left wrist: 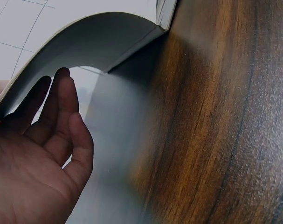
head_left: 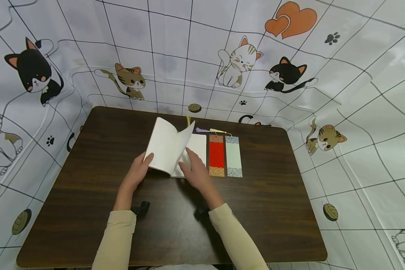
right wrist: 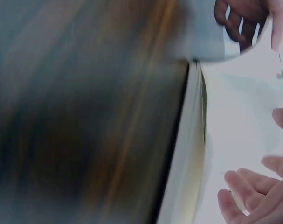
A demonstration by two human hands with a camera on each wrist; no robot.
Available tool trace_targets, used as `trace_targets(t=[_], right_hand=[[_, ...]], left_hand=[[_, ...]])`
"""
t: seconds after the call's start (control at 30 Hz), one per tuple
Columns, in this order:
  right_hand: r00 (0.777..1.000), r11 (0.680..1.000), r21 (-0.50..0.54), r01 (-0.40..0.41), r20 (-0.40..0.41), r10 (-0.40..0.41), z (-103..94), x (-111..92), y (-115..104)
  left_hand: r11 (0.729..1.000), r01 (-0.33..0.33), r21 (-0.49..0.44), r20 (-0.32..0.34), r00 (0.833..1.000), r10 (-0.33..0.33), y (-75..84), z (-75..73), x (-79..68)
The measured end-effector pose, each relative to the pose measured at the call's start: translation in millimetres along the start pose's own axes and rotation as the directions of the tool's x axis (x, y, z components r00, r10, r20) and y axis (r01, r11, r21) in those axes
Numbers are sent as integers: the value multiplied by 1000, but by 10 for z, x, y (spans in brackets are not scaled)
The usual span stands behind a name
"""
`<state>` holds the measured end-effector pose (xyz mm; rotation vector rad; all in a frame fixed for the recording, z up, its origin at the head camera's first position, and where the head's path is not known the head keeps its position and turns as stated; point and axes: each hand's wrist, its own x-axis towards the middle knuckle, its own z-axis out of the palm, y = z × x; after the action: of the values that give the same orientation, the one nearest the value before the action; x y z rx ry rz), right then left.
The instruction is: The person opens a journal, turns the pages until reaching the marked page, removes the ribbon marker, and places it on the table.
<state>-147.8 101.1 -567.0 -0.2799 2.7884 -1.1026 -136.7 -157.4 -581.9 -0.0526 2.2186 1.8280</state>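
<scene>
An open book (head_left: 162, 144) with blank-looking pages lies on the table, its left side lifted and bowed. My left hand (head_left: 137, 170) grips that side by its edge, thumb on the page and fingers beneath the dark cover (left wrist: 104, 39). One page (head_left: 183, 144) stands raised near the middle. Just right of it is my right hand (head_left: 197, 170), over the right-hand pages. Its thumb and fingers (right wrist: 244, 186) are spread apart in the right wrist view; whether they touch the raised page I cannot tell.
Right of the book lie a red bookmark (head_left: 216, 153) and a pale green bookmark (head_left: 234, 154). A purple tassel (head_left: 201, 130) and a yellow tassel (head_left: 219, 131) lie above them. Another yellow tassel (head_left: 188, 120) shows behind the book. Dark wooden table (head_left: 273, 210); cat-print curtain (head_left: 175, 45) around it.
</scene>
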Motion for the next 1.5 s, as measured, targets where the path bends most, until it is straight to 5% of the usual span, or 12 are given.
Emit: trace_targets(t=[0.4, 0.73, 1.0, 1.2, 1.5], right_hand=[[982, 988, -67, 141, 135, -131, 235, -65, -192], [966, 976, -152, 158, 229, -120, 229, -102, -279], [968, 968, -175, 178, 206, -141, 254, -82, -257], [981, 957, -237, 164, 140, -133, 221, -36, -172], [980, 928, -357, 104, 194, -35, 1, -70, 65]], left_hand=[[1000, 4, 3, -18, 1000, -4, 0, 26, 34], [999, 48, 6, -1, 999, -48, 60, -1, 16], [998, -36, 48, -8, 999, 36, 65, -2, 10], [998, -31, 60, -11, 999, 32, 30, 1, 25], [999, -18, 43, -7, 1000, 19, 12, -11, 18]])
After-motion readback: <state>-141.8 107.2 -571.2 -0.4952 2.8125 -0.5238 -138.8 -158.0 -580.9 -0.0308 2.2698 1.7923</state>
